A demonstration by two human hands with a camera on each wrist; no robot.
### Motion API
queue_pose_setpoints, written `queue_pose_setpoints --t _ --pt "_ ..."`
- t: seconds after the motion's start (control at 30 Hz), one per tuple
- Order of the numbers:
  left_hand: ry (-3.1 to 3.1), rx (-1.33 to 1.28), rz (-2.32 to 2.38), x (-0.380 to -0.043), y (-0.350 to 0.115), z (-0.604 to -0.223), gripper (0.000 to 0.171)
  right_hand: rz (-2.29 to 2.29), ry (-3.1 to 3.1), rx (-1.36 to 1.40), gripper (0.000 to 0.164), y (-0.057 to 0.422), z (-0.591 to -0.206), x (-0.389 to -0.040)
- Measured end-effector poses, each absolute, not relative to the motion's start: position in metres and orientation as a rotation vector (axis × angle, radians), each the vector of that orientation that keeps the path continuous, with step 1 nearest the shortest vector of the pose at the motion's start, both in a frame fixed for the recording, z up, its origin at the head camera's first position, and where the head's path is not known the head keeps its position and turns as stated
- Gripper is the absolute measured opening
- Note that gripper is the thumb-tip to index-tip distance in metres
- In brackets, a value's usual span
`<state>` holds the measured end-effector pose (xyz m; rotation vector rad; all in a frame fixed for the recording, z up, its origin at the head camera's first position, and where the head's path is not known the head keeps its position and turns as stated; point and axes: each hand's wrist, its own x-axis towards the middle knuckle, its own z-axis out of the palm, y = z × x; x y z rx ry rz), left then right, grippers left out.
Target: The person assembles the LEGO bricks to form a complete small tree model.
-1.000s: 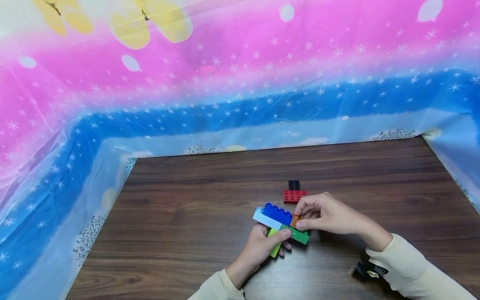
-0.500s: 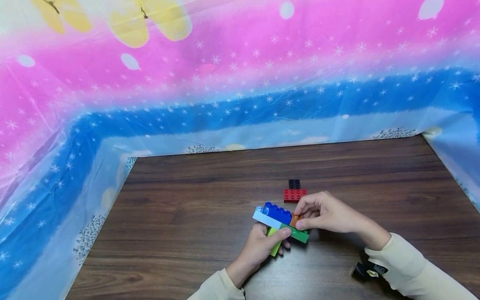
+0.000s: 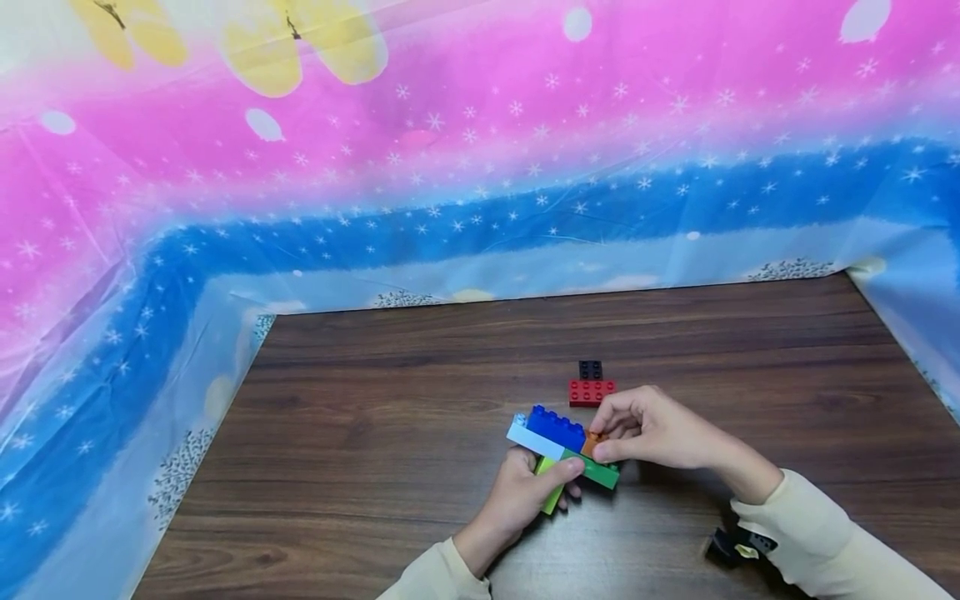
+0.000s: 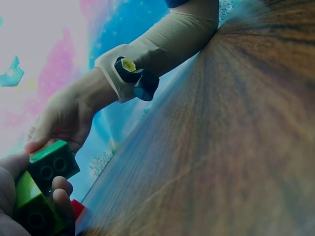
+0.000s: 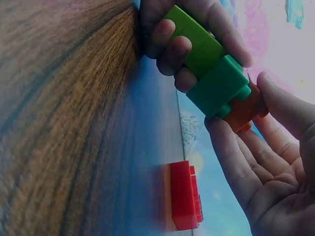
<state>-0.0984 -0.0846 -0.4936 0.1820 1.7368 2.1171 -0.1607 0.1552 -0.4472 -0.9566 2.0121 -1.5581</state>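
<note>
My left hand (image 3: 517, 490) grips a build of toy building bricks from below, thumb across its front. Lime green bricks (image 5: 199, 46) form the lower part inside that hand. Above them run a light blue brick (image 3: 534, 437) and a green brick (image 3: 597, 472), end to end. A dark blue brick (image 3: 555, 427) sits on top. To its right is an orange brick (image 5: 244, 109) on the green one, which leaves some green studs bare at the end. My right hand (image 3: 652, 429) pinches the orange brick between thumb and fingers.
A red brick (image 3: 592, 392) lies on the brown wooden table (image 3: 360, 442) beyond the hands, with a small black brick (image 3: 590, 369) behind it. A patterned pink and blue cloth (image 3: 450, 167) encloses the table's far side. A black wrist camera (image 3: 723, 547) hangs at the right sleeve.
</note>
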Motion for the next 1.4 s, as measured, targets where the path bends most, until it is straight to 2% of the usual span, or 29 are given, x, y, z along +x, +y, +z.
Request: queue_pose_setpoints --t 1.1,1.4 --pt "1.749 0.135 2.118 -0.099 -0.086 -0.496 0.035 -1.627 1.910 -0.958 0.008 0.155 -0.457 -0.164" --pt "1.748 0.129 2.134 -0.099 -0.085 -0.494 0.039 -1.643 1.839 -0.953 0.012 0.157 -0.460 -0.166"
